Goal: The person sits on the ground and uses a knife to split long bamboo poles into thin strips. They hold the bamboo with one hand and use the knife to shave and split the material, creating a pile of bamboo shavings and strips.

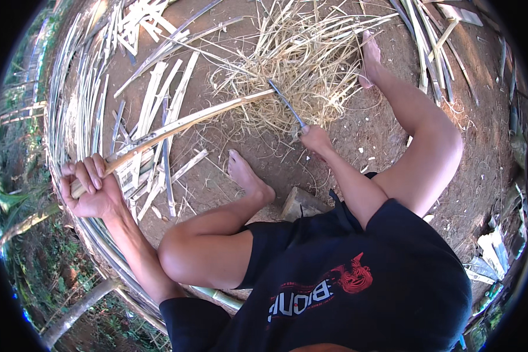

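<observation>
My left hand [94, 188], out at the left, is closed round the near end of a long split bamboo strip [188, 119]. The strip slants up and away to the right, over the ground in front of me. In front of my right knee, my right hand [317, 141] grips a knife [286, 101] by its handle, which is mostly hidden in the fist. The thin blade points up and left, and its tip end meets the far end of the strip. Beneath and beyond the blade lies a heap of pale shavings [293, 56].
Split bamboo pieces [152, 105] lie scattered on the dirt at the left, and more strips [431, 47] lie at the far right. A wooden block [304, 203] stands between my legs. Green plants [58, 276] and a pole [79, 311] border the left side.
</observation>
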### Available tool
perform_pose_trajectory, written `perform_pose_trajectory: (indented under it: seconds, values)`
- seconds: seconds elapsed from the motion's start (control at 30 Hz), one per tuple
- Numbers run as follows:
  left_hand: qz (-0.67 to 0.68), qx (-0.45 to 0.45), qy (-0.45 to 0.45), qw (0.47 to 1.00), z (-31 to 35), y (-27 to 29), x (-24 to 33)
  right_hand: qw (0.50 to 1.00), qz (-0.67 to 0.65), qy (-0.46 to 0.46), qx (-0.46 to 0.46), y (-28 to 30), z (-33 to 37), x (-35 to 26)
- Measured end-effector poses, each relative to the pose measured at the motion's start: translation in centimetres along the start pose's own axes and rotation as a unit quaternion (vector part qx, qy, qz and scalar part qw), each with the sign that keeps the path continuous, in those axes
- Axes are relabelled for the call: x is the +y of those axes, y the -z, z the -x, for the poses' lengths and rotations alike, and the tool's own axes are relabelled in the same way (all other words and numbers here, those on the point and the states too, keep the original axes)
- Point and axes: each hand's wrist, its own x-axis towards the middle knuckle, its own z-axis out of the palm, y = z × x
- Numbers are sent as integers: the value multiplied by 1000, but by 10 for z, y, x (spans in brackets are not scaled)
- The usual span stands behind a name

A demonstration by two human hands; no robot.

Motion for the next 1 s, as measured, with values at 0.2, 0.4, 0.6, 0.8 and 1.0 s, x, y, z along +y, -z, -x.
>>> perform_pose_trajectory:
  seconds: [0.2, 0.4, 0.6, 0.8, 1.0]
  values:
    - [31, -64, 50, 996, 11, 5, 8, 967, 40, 246, -58, -6, 91, -92]
    - [4, -87, 52, 995, 10, -6, 7, 997, 1, 78, -5, 2, 30, -36]
    - [13, -89, 50, 995, 6, -3, 5, 988, 23, 152, -1, -7, 56, -48]
    - [-7, -46, 36, 998, 8, -14, 5, 1000, -7, 2, 0, 14, 13, -19]
    - [32, -16, 30, 999, 6, -19, 7, 992, 71, 77, 68, -13, -1, 11]
